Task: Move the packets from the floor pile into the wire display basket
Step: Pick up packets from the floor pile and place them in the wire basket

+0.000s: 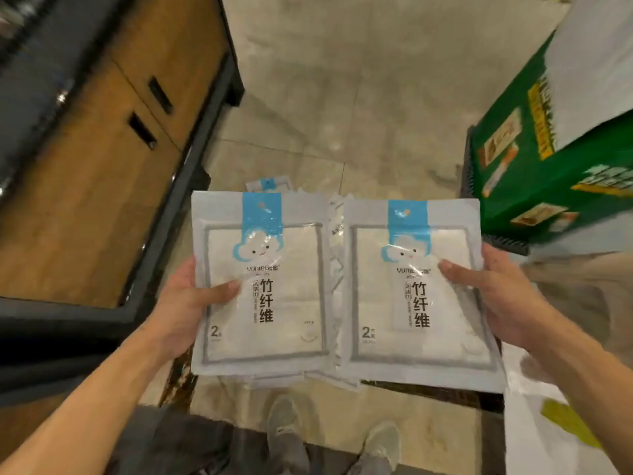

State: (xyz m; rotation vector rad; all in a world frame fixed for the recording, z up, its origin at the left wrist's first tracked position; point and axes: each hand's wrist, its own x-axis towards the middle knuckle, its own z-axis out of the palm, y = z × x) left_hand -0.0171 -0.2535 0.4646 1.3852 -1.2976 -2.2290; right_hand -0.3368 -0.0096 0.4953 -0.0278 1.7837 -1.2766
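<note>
My left hand (191, 303) holds a stack of white packets (270, 303) with a blue cloud label, thumb pressed on the top packet's face. My right hand (493, 296) holds a second stack of the same packets (387, 341), thumb on top, fingers underneath. Both stacks are lifted side by side in front of me, above the floor. More packets of the floor pile (269, 184) peek out beyond and between the two stacks. The wire display basket is not in view.
A wooden cabinet (102, 166) with a dark frame stands at the left. Green cartons (555, 173) sit on a dark crate at the right. Pale tiled floor (342, 80) stretches ahead. My shoes (380, 443) show below the packets.
</note>
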